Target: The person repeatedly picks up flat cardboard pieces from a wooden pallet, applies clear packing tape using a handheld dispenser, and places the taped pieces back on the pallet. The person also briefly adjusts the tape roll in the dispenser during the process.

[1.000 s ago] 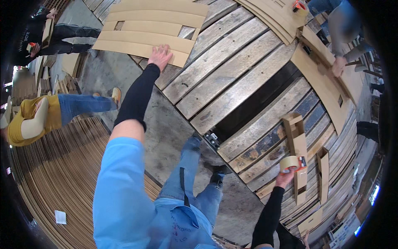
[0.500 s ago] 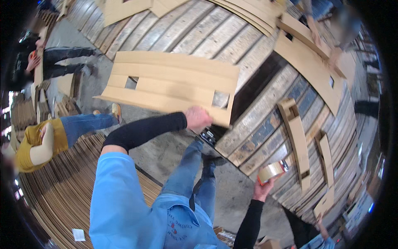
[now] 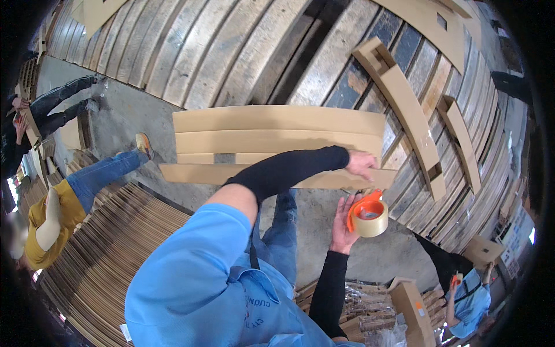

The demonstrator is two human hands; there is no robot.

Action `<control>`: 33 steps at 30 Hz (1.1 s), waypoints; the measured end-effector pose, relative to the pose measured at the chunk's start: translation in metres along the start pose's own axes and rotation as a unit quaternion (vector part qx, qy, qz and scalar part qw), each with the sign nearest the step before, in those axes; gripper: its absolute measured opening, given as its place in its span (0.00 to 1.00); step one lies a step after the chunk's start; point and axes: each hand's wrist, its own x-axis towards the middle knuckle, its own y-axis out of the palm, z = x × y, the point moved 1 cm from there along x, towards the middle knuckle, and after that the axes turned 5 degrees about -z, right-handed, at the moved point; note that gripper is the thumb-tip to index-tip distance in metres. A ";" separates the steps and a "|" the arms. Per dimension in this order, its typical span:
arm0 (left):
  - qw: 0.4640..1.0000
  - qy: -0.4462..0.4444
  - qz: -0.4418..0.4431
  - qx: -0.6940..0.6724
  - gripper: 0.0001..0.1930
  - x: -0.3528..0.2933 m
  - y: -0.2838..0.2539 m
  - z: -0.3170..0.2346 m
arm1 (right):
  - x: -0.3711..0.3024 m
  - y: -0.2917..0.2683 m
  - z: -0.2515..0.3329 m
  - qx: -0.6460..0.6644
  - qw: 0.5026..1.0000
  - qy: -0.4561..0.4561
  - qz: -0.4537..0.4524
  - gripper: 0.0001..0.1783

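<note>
My left hand (image 3: 362,164) is at the right end of a brown cardboard sheet (image 3: 260,121), its fingers closed over the near flap. Crease lines run along the sheet, and the near flap (image 3: 202,173) is folded up, partly covering a square cut-out. The left forearm, in a black sleeve, passes over the flap and hides part of it. Just below that end, my right hand (image 3: 342,225) holds an orange tape dispenser (image 3: 354,211) with a roll of clear tape (image 3: 373,222). Its palm is turned up, and some of its fingers are behind the dispenser.
Right of the sheet, two folded cardboard channels (image 3: 404,104) lie on the slatted wooden table (image 3: 214,46). Flat cardboard is stacked (image 3: 110,248) at lower left. A person in a yellow top (image 3: 46,225) stands left; another in blue (image 3: 471,306) is at lower right.
The sheet has come nearer and its near flap has been folded up. My left hand has shifted right along with its end. My right hand has brought the tape dispenser close to that end.
</note>
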 end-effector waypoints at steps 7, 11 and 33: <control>0.992 -0.068 -0.102 -0.033 0.19 0.095 0.091 0.008 | 0.047 -0.029 0.011 0.008 0.997 -0.067 -0.036 0.30; 0.973 -0.108 -0.203 0.005 0.17 0.082 0.087 0.024 | 0.063 -0.028 -0.004 0.034 0.996 -0.065 -0.055 0.31; 0.880 -0.301 -0.151 0.334 0.37 -0.133 0.086 -0.071 | 0.073 -0.037 0.014 0.043 0.998 -0.048 0.022 0.31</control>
